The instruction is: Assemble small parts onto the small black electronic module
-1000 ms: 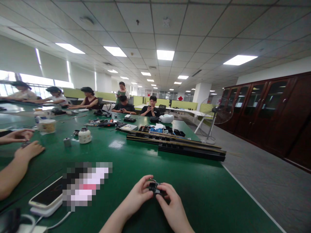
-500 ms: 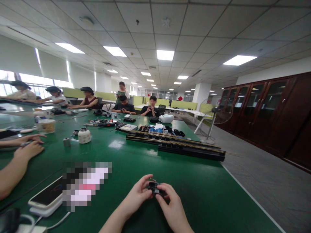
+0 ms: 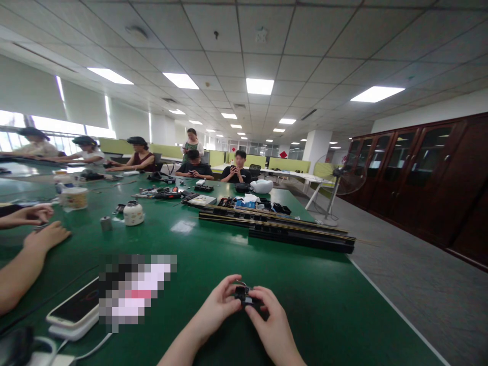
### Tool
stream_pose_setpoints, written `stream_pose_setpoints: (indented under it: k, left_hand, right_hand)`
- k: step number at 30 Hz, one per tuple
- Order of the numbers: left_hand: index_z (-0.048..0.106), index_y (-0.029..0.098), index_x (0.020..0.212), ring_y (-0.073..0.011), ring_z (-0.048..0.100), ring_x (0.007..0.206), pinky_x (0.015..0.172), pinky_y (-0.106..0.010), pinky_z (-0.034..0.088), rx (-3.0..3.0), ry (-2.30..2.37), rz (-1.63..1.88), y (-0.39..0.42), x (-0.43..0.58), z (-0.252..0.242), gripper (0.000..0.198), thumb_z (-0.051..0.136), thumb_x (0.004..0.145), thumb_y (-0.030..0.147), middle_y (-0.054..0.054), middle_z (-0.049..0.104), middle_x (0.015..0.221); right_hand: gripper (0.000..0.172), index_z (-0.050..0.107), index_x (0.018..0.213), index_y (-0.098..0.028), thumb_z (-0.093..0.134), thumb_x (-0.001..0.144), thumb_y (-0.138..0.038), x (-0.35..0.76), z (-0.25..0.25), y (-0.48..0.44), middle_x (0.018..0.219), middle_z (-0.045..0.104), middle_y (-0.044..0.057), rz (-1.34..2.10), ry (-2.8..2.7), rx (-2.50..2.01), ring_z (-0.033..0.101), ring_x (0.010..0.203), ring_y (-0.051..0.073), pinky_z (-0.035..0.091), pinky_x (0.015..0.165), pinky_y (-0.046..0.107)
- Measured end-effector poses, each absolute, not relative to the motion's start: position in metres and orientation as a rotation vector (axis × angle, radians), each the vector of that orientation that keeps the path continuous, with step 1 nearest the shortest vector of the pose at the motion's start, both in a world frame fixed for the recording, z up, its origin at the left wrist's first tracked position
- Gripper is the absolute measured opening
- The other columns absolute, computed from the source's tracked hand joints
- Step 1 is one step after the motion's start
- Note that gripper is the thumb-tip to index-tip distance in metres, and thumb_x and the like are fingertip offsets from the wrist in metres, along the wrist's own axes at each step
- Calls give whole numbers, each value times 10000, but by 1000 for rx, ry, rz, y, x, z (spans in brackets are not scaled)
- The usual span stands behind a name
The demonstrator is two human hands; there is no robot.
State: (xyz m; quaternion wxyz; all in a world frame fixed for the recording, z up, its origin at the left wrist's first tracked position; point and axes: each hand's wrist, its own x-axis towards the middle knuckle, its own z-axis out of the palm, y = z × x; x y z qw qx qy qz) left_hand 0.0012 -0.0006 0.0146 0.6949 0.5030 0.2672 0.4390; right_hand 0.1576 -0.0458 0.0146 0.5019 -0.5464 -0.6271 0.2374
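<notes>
Ceiling (image 3: 320, 30): grey-white, tiled; rectangular light panels (image 3: 260, 86), lit. Left side: windows (image 3: 11, 118), bright; pale blinds (image 3: 30, 84), partly lowered. Right side: dark reddish-brown wooden cabinets (image 3: 438, 188), part glazed. Floor (image 3: 412, 290): grey. Background: white column (image 3: 315, 145); yellow-green partitions (image 3: 292, 164); white desk (image 3: 301, 176); standing fan (image 3: 336, 174). Foreground: one large table (image 3: 324, 300), glossy green top.

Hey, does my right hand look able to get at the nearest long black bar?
Likely yes, perhaps with a stretch: only green tabletop shows between the right hand and that bar, though it is busy holding the small black part.
</notes>
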Motion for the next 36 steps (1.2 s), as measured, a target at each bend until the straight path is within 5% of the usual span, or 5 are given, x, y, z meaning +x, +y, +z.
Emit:
stream_pose_setpoints:
  k: [36]
  left_hand:
    - [509, 223, 1095, -210, 583, 882, 792, -334, 427, 1127, 624, 972, 0, 1, 12, 574, 755, 589, 341, -71, 578, 1044]
  right_hand:
    - [181, 658, 888, -249, 563, 734, -245, 159, 13, -45, 1090, 583, 69, 605, -1539, -1381, 550, 1021, 217, 476, 779, 300]
